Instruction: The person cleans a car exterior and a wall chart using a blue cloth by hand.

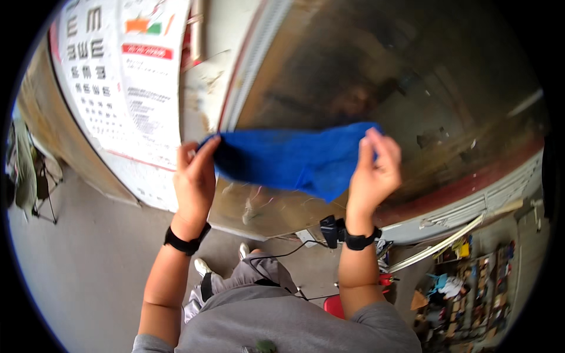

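Note:
A blue cloth [282, 154] is stretched between my two hands in front of a dark, stained glass-like surface [318, 88]. My left hand [194, 172] pinches the cloth's left end between thumb and fingers. Its right end is pinched in my right hand [375, 167], with the thumb and fingertips at the upper corner. The lower edge of the cloth sags and comes to a point near the right side. Both wrists wear black bands, and a small black device [331, 231] with a cable sits at the right wrist.
A white eye chart [145, 88] with printed writing is at the upper left. A white and red frame edge [256, 61] borders the dark surface. At lower right are a red stool [334, 306], long pale strips [437, 242], cluttered goods and another person [451, 287]. Grey floor [101, 247] lies at left.

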A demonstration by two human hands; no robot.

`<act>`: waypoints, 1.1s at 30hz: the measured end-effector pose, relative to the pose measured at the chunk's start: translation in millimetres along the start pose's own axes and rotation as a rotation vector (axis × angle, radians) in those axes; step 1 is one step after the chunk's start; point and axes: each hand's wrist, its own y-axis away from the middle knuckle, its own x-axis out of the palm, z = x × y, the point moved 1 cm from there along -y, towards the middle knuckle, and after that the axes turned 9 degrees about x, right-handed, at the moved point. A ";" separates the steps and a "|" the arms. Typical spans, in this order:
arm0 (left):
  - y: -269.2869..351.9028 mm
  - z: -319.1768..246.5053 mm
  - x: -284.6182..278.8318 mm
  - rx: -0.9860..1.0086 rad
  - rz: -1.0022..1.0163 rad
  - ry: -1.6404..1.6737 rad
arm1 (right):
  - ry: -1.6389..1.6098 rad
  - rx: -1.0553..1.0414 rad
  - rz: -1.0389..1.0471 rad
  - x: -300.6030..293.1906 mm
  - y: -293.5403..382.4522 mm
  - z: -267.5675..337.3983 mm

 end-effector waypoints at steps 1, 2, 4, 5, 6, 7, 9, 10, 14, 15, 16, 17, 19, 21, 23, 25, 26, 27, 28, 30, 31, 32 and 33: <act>-27.8 -18.9 -4.6 0.090 -0.031 0.017 | -0.030 0.059 -0.108 -11.5 -19.7 2.0; -54.8 -30.5 -2.1 0.219 -0.131 0.099 | -0.068 0.003 -0.223 -16.8 -39.5 7.7; -114.8 -69.6 14.0 0.459 -0.272 0.121 | -0.149 -0.042 -0.375 -34.4 -80.0 24.8; -141.8 -92.3 19.2 0.560 -0.323 0.128 | -0.224 -0.027 -0.414 -34.6 -96.8 35.6; -168.4 -110.6 26.2 0.689 -0.363 0.036 | -0.219 -0.183 -0.467 -30.0 -120.1 35.7; -189.5 -129.7 31.5 0.746 -0.405 0.024 | -0.221 -0.251 -0.500 -24.4 -138.9 36.3; -225.1 -152.1 39.9 0.768 -0.290 0.002 | -0.033 -0.361 -0.525 -11.0 -168.2 39.4; -231.1 -155.8 49.0 0.781 -0.334 -0.080 | 0.163 -0.401 -0.506 -6.1 -175.1 40.6; -210.4 -150.0 81.8 0.726 -0.411 -0.334 | 0.355 -0.409 -0.257 3.2 -145.4 1.6; -202.8 -140.0 93.2 0.753 -0.455 -0.331 | 0.372 -0.478 -0.273 7.5 -136.7 -18.0; -188.0 -135.0 99.3 0.731 -0.407 -0.316 | 0.343 -0.429 -0.274 15.1 -115.9 -35.7; -167.3 -131.0 105.2 0.714 -0.336 -0.347 | 0.349 -0.368 -0.166 11.6 -89.7 -46.8; -114.4 -115.0 129.5 0.629 -0.207 -0.378 | 0.405 -0.318 -0.075 6.4 -36.5 -81.6; -49.9 -74.2 143.3 0.521 -0.086 -0.426 | 0.406 -0.280 -0.019 9.7 17.3 -106.7; 13.9 -46.6 170.5 0.424 0.004 -0.418 | 0.430 -0.244 0.051 0.6 59.9 -142.5; 42.0 -60.3 187.2 0.338 0.007 -0.348 | 0.427 -0.311 -0.005 -22.7 52.8 -156.1; 37.4 -72.4 196.7 0.341 -0.027 -0.294 | 0.479 -0.276 0.005 -30.2 39.5 -163.2; 27.1 -94.4 199.9 0.332 -0.045 -0.242 | 0.533 -0.232 0.035 -40.8 21.7 -164.7; 6.2 -116.9 204.5 0.387 -0.061 -0.219 | 0.559 -0.233 -0.038 -51.9 -3.7 -164.6; -52.0 -165.1 208.0 0.568 -0.191 -0.268 | 0.546 -0.248 -0.195 -72.9 -73.7 -161.8; -83.5 -195.9 207.6 0.621 -0.267 -0.263 | 0.521 -0.289 -0.307 -84.4 -109.4 -160.8; -113.2 -218.8 201.9 0.689 -0.310 -0.240 | 0.429 -0.330 -0.386 -89.2 -141.1 -161.9; -133.4 -234.4 208.6 0.744 -0.351 -0.220 | 0.559 -0.360 -0.347 -105.3 -164.7 -158.4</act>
